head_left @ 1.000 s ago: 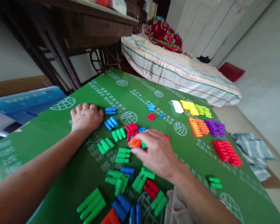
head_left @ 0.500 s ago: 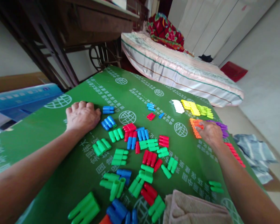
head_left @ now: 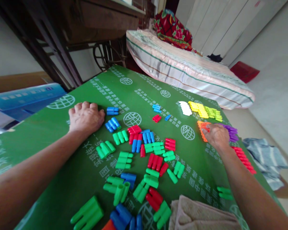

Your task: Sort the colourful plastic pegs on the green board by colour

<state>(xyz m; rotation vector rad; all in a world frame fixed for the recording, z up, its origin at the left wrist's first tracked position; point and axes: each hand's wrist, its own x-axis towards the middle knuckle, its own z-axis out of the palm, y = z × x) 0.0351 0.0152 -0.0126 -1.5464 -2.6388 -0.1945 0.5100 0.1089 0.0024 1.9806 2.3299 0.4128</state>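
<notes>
My left hand rests on the green board at the left, fingers curled under and nothing visible in them. Just right of it lie blue bullet-shaped plastic blocks. Over at the right, my right hand has its fingers closed on the end of a row of orange bullet-shaped blocks; its fingertips are partly hidden. Purple blocks lie beyond that hand. Yellow blocks, white blocks and lime blocks sit in joined rows above it.
Loose green blocks, red blocks and blue blocks are scattered over the middle and front. A folded brown cloth lies at the front edge. Coral-red blocks line the right edge. A bed stands behind.
The view has shifted slightly, so the board and blocks appear a little to the right. Both hands keep nearly the same places, the right one still at the orange blocks.
</notes>
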